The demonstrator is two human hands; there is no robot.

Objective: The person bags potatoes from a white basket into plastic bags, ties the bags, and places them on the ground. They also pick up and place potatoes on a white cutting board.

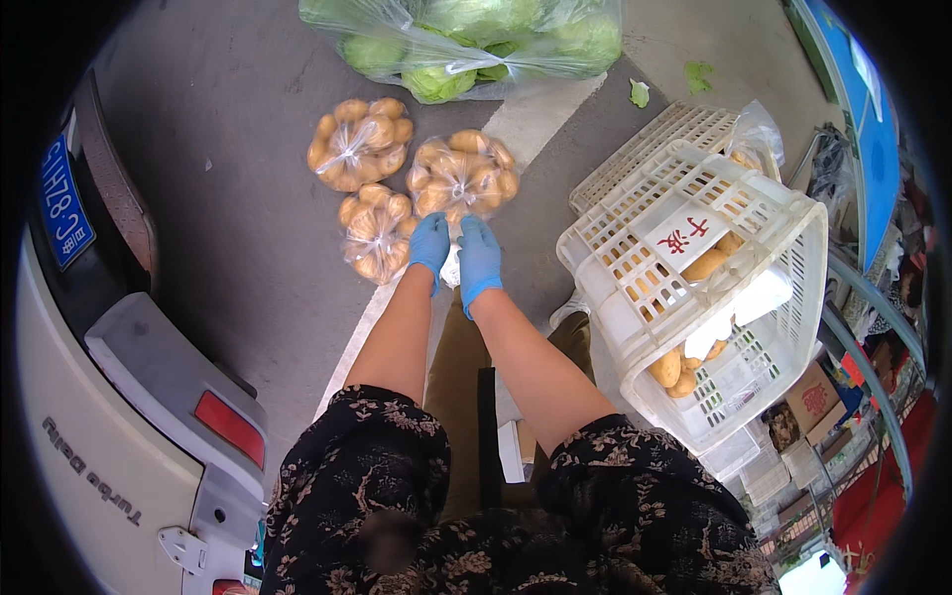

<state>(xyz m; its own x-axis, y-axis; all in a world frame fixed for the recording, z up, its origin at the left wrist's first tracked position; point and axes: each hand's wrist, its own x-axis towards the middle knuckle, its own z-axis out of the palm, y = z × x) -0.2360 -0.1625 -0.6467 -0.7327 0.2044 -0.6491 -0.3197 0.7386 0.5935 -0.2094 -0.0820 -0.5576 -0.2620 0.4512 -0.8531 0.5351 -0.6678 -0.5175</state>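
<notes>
My left hand (430,244) and my right hand (478,254), both in blue gloves, reach forward side by side. Their fingertips meet the near edge of a clear plastic bag of potatoes (462,178) on the ground. Whether the fingers grip the plastic cannot be made out. Touching it on the left are two more bags, a nearer bag of potatoes (377,232) and a farther bag of potatoes (361,145); their plastic is gathered at the top. Something white shows between my wrists, too covered to identify.
A large clear bag of green cabbages (476,56) lies ahead. White plastic crates (692,230), one holding potatoes (673,372), stand close on my right. At left is a vehicle's rear bumper (171,364). Loose leaves (639,93) litter the ground beside a painted white stripe (550,111).
</notes>
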